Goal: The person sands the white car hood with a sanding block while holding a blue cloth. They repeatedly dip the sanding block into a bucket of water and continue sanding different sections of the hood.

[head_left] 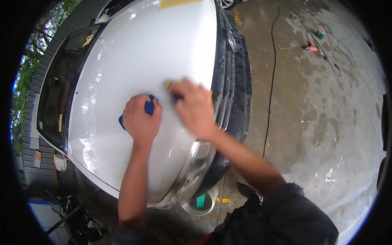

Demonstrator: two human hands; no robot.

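A white car hood [143,53] spreads beneath both of my hands. My left hand [142,120] is closed round a bunched blue cloth [150,107], which rests against the hood; bits of the cloth stick out on both sides of the hand. Nearer the car's front edge, my right hand [196,108] is smeared by motion over the hood. Its fingers are curled on something small and dark with a yellow edge [168,84], too blurred to name. A strip of yellowish paper or tape [179,3] lies on the hood's far side.
The dark grille and bumper [234,81] run along the hood's right side. Below the headlight stands a white bucket [200,210] with something green in it. A black cable [272,61], a red power tool [311,48] and a green tin [320,33] lie on the stained concrete floor.
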